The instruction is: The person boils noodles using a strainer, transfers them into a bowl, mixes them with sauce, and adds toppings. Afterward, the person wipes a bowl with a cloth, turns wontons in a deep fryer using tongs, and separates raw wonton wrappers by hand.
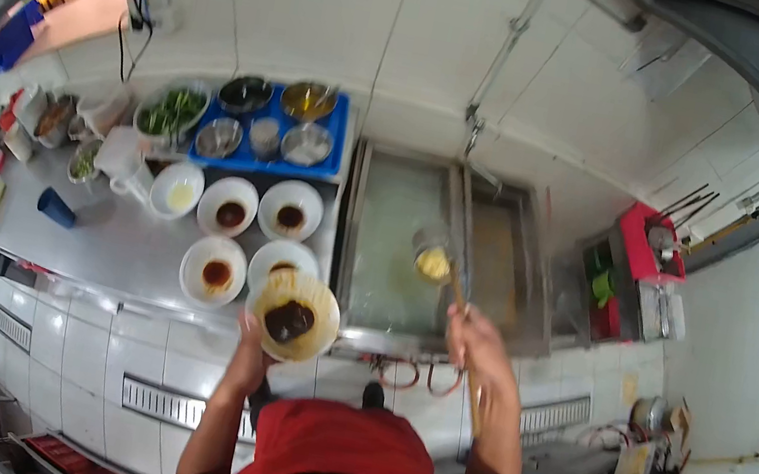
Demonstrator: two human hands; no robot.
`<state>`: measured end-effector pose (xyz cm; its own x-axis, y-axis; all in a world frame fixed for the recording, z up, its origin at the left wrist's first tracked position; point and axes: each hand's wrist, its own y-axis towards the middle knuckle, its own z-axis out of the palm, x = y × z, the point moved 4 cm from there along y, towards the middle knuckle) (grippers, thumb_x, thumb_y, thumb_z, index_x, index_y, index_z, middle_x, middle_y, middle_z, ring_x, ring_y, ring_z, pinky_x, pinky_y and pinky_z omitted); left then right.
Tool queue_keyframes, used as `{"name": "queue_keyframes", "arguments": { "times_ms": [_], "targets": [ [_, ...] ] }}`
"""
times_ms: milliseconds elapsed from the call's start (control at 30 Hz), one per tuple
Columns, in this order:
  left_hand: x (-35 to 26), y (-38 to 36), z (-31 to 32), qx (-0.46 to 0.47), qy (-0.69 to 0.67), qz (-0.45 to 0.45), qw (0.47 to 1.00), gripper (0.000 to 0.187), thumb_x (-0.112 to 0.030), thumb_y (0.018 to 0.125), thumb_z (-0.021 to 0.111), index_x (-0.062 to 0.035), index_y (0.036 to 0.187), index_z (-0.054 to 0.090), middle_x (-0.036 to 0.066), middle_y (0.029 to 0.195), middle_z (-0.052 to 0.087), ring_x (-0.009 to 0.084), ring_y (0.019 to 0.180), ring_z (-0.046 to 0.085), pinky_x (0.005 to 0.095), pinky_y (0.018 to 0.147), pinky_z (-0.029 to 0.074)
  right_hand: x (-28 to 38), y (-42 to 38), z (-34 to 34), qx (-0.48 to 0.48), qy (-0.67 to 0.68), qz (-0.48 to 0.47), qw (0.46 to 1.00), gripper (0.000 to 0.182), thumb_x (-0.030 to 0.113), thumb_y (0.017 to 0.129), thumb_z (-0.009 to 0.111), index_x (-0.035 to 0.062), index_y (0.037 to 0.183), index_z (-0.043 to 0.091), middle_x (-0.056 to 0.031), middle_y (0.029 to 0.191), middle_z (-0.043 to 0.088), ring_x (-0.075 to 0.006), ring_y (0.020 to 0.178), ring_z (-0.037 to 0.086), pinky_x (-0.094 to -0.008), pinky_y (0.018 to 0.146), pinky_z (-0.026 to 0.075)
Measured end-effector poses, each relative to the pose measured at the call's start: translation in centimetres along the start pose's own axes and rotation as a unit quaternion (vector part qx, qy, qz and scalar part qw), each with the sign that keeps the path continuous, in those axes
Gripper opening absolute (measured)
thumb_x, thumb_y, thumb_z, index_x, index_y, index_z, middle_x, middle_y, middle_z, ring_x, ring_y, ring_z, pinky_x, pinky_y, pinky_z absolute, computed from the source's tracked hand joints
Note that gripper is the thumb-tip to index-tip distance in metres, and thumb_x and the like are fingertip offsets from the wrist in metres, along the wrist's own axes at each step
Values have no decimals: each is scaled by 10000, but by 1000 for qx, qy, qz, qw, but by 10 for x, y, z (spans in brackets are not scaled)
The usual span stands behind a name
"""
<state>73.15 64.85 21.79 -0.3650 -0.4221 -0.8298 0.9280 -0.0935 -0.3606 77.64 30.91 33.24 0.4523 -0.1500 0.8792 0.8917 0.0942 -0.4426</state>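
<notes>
My left hand point(247, 358) is closed on the rim of a bowl point(315, 339) with dark sauce pooled in it, tilted in front of the counter's edge. The bowl partly covers a white bowl point(293, 257) behind it. Wrapped round a long wooden handle, my right hand point(480, 344) holds a noodle strainer point(431, 244). Yellow noodles, as far as I can make out, lie in the strainer, above a steel tank of cloudy water point(404, 201). Several white bowls with dark sauce, one of them a sauce bowl point(228, 206), stand left of the tank.
A blue tray point(256, 161) with small metal bowls stands against the wall, beside a bowl of greens point(172, 111). A blue cup point(57, 207) is farther left. Right of the tank sits a pink container point(642, 245) with utensils. A tap pipe point(502, 61) runs down the wall.
</notes>
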Motion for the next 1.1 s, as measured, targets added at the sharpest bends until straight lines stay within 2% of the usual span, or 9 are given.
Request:
{"name": "queue_keyframes", "arguments": {
  "times_ms": [67, 167, 333, 433, 633, 867, 967, 1033, 1100],
  "targets": [
    [37, 21, 43, -16, 21, -39, 999, 1048, -909, 740, 302, -205, 1508, 193, 98, 1449, 432, 318, 1264, 512, 544, 960, 474, 3, -11, -40, 82, -60, -32, 994, 206, 139, 1002, 466, 61, 1193, 456, 21, 658, 457, -75, 510, 423, -232, 469, 369],
    [57, 54, 131, 39, -21, -29, 999, 825, -737, 920, 141, -154, 1492, 254, 99, 1460, 429, 320, 1301, 480, 577, 986, 441, 23, -51, -71, 130, -101, -77, 983, 218, 150, 1013, 455, 66, 1213, 432, 25, 671, 461, -58, 530, 424, -219, 495, 362],
    [61, 124, 247, 105, -14, -11, 994, 872, -778, 891, 113, -168, 1486, 298, 68, 1435, 477, 269, 1275, 503, 519, 1002, 406, 20, -74, -123, 159, -186, -159, 956, 291, 170, 1005, 479, 60, 1267, 418, 11, 715, 508, -56, 597, 467, -242, 538, 402],
    [29, 128, 311, 93, 9, -19, 995, 897, -795, 876, 108, -164, 1478, 319, 63, 1416, 498, 258, 1285, 495, 523, 1024, 383, 10, -60, -151, 100, -339, -237, 905, 350, 187, 950, 554, 16, 1241, 463, -170, 889, 660, -299, 771, 678, -402, 679, 514],
    [10, 143, 371, 123, 13, -5, 992, 912, -795, 868, 69, -157, 1460, 341, 104, 1377, 529, 298, 1225, 535, 583, 994, 376, 15, -45, -182, 44, -405, -400, 821, 343, 145, 916, 586, -28, 1199, 494, -238, 976, 661, -424, 859, 649, -475, 728, 519],
    [21, 150, 406, 137, 19, -17, 990, 908, -775, 878, 54, -129, 1425, 381, 109, 1324, 564, 282, 1125, 598, 578, 972, 393, 34, -30, -208, -18, -439, -477, 761, 318, 115, 906, 598, -19, 1179, 506, -219, 955, 660, -403, 819, 652, -453, 693, 522],
    [25, 150, 415, 170, 22, 4, 985, 917, -775, 878, 60, -121, 1450, 353, 118, 1376, 525, 288, 1207, 552, 571, 1012, 376, 57, -38, -213, -27, -389, -465, 795, 312, 120, 933, 581, -7, 1201, 483, -143, 796, 644, -306, 656, 635, -426, 610, 495],
    [26, 152, 417, 178, 21, 36, 983, 921, -777, 876, 69, -124, 1475, 317, 118, 1424, 479, 296, 1276, 494, 562, 1050, 352, 57, -39, -220, 47, -235, -365, 899, 311, 145, 962, 550, 18, 1232, 462, -68, 677, 559, -209, 561, 542, -380, 587, 455],
    [30, 161, 415, 190, 23, 63, 979, 917, -776, 879, 81, -132, 1500, 283, 114, 1474, 425, 301, 1342, 426, 553, 1087, 322, 64, -46, -230, 113, -50, -306, 944, 312, 166, 986, 520, 46, 1264, 443, -6, 596, 464, -133, 508, 443, -333, 586, 413]
  ]
}}
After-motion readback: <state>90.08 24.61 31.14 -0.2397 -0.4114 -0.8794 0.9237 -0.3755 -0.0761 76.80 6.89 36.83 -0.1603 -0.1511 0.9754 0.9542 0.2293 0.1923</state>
